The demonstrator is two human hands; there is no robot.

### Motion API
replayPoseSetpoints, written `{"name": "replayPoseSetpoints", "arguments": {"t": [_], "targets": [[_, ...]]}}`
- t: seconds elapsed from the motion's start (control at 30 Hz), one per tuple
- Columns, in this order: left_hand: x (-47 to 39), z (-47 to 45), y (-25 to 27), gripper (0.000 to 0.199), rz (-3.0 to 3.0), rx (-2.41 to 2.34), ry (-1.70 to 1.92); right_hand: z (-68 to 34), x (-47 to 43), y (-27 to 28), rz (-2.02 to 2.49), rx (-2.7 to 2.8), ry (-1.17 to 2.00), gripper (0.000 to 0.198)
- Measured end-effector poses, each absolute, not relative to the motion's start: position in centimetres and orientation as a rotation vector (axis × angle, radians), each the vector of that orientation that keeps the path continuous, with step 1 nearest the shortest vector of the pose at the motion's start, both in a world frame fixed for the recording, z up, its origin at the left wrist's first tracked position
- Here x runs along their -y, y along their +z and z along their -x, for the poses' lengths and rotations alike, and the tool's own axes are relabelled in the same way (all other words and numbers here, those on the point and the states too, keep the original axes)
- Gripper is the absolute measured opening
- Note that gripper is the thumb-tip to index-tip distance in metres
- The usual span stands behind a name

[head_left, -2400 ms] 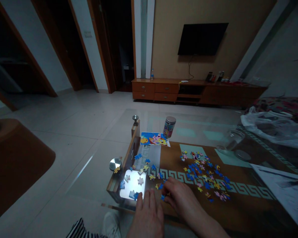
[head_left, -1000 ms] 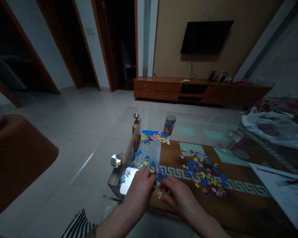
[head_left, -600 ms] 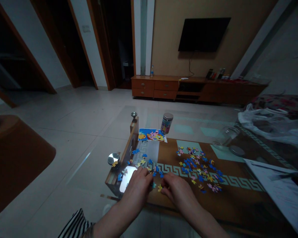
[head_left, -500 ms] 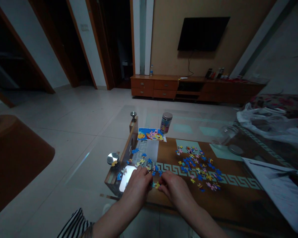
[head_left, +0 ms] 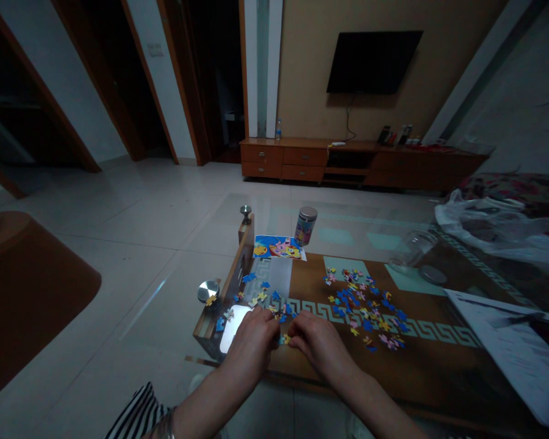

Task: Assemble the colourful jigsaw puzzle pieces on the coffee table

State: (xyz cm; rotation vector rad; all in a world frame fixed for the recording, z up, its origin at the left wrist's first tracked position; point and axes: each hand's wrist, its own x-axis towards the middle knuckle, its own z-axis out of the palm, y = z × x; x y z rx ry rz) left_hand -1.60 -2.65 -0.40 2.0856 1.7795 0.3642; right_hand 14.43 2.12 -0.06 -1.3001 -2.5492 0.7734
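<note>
Pinching small puzzle pieces [head_left: 283,339] between them, left hand [head_left: 252,343] and right hand [head_left: 318,342] risk knocking loose pieces [head_left: 256,297] off the table [head_left: 439,360] edge.

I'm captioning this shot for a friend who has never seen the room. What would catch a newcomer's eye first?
First, the two bare hands, left hand and right hand, meeting at the near edge of the glass-topped wooden table over a small yellow-and-blue puzzle piece. Just right of them spreads a bright scatter of blue, yellow and pink jigsaw pieces. Farther back lie a colourful cartoon picture card and a lidded round tin.
</note>
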Motion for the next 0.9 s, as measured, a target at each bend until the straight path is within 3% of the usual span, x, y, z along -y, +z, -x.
{"name": "replayPoseSetpoints", "arguments": {"t": [0.2, 0.5, 0.9], "targets": [[2.5, 1.6, -1.1, 0.017, -2.097, -1.738, 0.473, -14.1, -1.6, 0.4, 1.402, 2.578, 0.596, 0.011], [2.1, 1.4, -2.2, 0.023, -2.084, -1.638, 0.707, -14.1, -2.3, 0.1, 1.350, 2.553, 0.720, 0.009], [2.4, 1.2, -0.4, 0.026, -2.035, -1.889, 0.337, -13.4, -2.1, 0.9, 1.331, 2.566, 0.753, 0.018]]}}
